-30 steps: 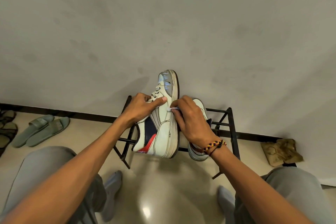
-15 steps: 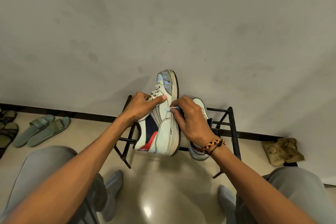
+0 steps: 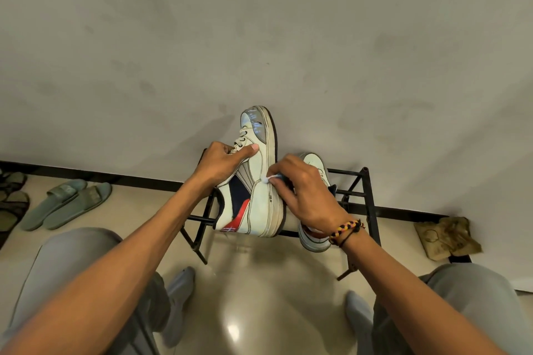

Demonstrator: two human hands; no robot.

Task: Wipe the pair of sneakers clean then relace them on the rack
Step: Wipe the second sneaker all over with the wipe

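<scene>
A white sneaker (image 3: pixel 258 187) with navy and red side panels stands on its heel, toe up, above the black metal rack (image 3: pixel 366 199). My left hand (image 3: pixel 222 163) grips it around the laces, thumb laid across the upper. My right hand (image 3: pixel 302 190) pinches a small white wipe (image 3: pixel 265 179) and presses it on the sneaker's side near the sole edge. The second white sneaker (image 3: pixel 313 163) lies on the rack behind my right hand, mostly hidden.
The rack stands against a grey wall. A pair of green slides (image 3: pixel 66 203) lies on the floor at left, with darker sandals (image 3: pixel 11 204) beyond. A crumpled tan cloth (image 3: pixel 447 235) lies at right. My knees and socked feet frame the glossy floor below.
My right hand has slid the wipe a little down the sneaker's side toward the heel. My left hand keeps the same hold.
</scene>
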